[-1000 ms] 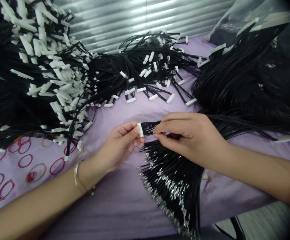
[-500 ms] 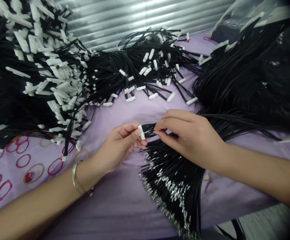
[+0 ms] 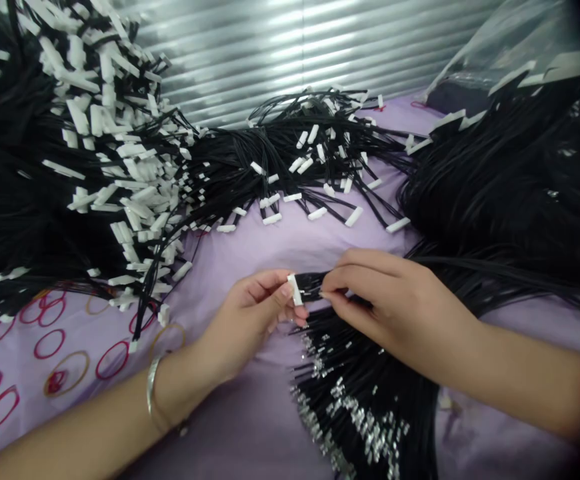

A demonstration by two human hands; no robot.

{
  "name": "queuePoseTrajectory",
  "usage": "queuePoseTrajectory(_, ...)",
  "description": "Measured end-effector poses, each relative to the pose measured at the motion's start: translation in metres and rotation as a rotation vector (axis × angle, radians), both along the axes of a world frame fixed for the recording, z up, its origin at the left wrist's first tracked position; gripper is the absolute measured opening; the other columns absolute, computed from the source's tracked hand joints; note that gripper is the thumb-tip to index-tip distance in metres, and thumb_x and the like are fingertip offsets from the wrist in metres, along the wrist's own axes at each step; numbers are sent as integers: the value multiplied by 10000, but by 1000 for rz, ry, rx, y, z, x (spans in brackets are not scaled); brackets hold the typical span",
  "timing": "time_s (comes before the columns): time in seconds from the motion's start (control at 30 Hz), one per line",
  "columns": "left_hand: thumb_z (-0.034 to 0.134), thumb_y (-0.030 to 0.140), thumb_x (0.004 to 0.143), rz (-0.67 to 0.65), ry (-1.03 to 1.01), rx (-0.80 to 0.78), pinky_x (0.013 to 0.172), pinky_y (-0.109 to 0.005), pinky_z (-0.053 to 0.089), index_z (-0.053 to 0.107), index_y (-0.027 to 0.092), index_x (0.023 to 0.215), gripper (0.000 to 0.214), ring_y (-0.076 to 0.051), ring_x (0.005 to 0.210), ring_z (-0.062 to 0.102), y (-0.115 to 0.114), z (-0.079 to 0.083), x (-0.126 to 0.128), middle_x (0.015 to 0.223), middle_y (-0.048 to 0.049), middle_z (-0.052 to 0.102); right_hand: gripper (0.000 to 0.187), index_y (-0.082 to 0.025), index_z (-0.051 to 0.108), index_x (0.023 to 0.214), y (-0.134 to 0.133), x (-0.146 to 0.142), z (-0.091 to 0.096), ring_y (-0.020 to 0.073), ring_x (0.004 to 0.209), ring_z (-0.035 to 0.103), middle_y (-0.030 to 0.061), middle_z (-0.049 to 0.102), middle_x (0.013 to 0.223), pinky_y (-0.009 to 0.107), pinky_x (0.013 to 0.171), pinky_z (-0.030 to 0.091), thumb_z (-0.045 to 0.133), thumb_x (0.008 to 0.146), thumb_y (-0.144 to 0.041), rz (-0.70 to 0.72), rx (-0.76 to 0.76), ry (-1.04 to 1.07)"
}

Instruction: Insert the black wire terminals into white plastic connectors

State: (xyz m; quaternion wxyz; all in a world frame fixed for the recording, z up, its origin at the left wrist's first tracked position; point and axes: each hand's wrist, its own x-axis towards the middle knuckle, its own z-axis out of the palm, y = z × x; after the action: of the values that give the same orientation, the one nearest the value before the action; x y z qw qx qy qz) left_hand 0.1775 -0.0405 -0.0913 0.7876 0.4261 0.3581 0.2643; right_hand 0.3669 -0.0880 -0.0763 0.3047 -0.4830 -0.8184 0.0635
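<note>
Connector [image 3: 296,291] at fingertips [image 3: 285,291] of left hand [image 3: 245,323]

View's shifted: wire fan [image 3: 370,410] below R hand [image 3: 397,300] now cut off at btm edge; floor further below R hand gone.

We look through a single camera worn on the head, facing forward and down across the worktop [image 3: 240,250]. It sits close enough that the left hand [image 3: 255,313] and right hand [image 3: 395,300] show large around mid-view, seen from above and behind. Past the hands, we see as far as a slatted surface [image 3: 270,67]; rightward of the right hand, our view darkens.
</note>
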Motion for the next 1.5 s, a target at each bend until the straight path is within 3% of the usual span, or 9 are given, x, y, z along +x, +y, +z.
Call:
queuePoseTrajectory(0.13, 676, 269, 818, -6, 16, -27, 621, -194, 483, 683, 133, 881, 150, -90, 633, 600, 0, 0, -2, 700, -21, 656, 171, -127, 657, 838, 2, -1, -2, 138, 708, 553, 42, 591, 762, 268, 640, 471, 502, 904, -157, -5, -27, 19)
queuePoseTrajectory(0.53, 740, 246, 759, -30, -10, -104, 593, -185, 527, 696, 123, 854, 162, -93, 588, 631, 3, 3, -1, 669, -20, 677, 184, -84, 673, 832, 2, -2, 0, 166, 707, 554, 75, 609, 771, 286, 611, 470, 504, 895, -119, 76, 122, -104)
queuePoseTrajectory(0.8, 732, 246, 768, -35, 5, -92, 606, -195, 544, 712, 123, 849, 149, -93, 597, 630, 2, 3, -2, 687, -30, 685, 154, -132, 646, 873, 2, -1, 6, 131, 735, 581, 57, 628, 821, 250, 671, 495, 502, 908, -177, 71, -37, -9)
queuePoseTrajectory(0.97, 722, 230, 780, -33, -26, -97, 608, -175, 539, 716, 118, 849, 132, -84, 608, 637, 3, 2, -2, 688, -25, 687, 166, -114, 625, 919, 1, 1, 3, 147, 810, 611, 89, 642, 901, 266, 700, 514, 462, 913, -145, 71, 19, 2)
queuePoseTrajectory(1.2, 714, 225, 787, -46, -20, -76, 656, -193, 555, 724, 132, 876, 129, -93, 654, 660, 3, 1, -1, 739, -29, 708, 154, -149, 633, 982, -3, -3, 0, 89, 830, 631, 12, 690, 879, 203, 760, 507, 541, 870, -97, -3, -4, 139)
queuePoseTrajectory(1.5, 737, 222, 764, -42, -34, -60, 640, -184, 567, 720, 131, 852, 128, -90, 622, 665, 3, 1, 0, 712, -19, 712, 101, -160, 645, 932, -4, -3, 1, 112, 804, 645, 15, 699, 856, 223, 716, 500, 568, 870, -146, -18, 17, 121)
